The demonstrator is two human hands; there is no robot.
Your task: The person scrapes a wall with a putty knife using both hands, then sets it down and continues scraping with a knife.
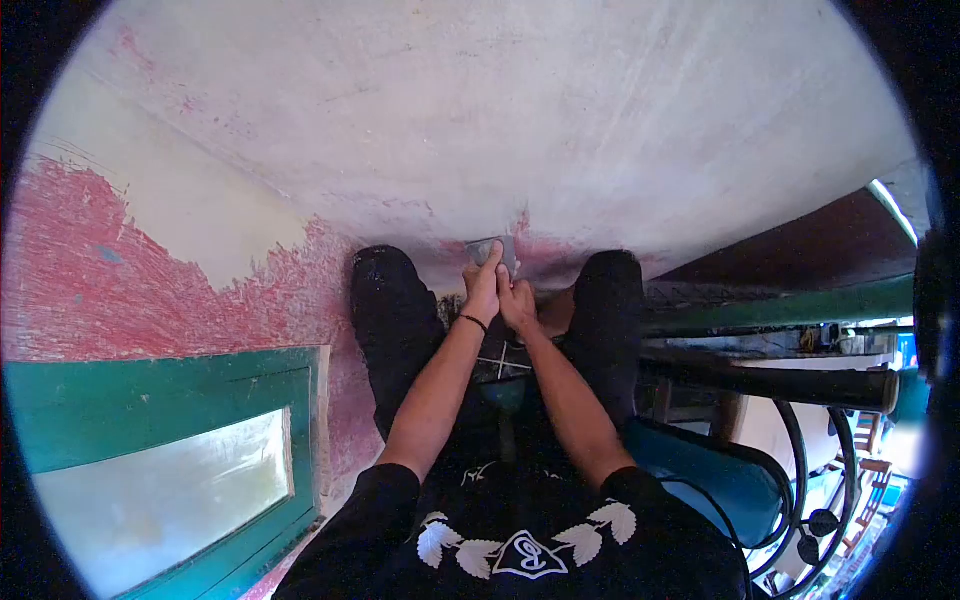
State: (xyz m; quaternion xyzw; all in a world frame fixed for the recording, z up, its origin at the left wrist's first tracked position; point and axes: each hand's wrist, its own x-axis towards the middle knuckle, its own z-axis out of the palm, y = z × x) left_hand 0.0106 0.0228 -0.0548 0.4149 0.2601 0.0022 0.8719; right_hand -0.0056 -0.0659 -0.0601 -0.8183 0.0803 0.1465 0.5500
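Near the middle of the view, a small grey flat blade [492, 252] lies against the lower part of the wall [560, 130], where whitish plaster meets patchy red paint. My left hand [483, 285], with a dark band at the wrist, is closed on the blade, its thumb pressed along the blade's face. Right beside it, touching, my right hand [517, 303] has its fingers curled at the blade's lower edge. Any handle is hidden by the hands. Whitish material shows on the blade's right side.
My bent knees in dark trousers [395, 300] flank both hands. A green-framed window [150, 410] is at the lower left. To the right are a teal-seated chair [710, 480] with black metal curves, a dark bar [800, 384] and a green ledge [790, 305].
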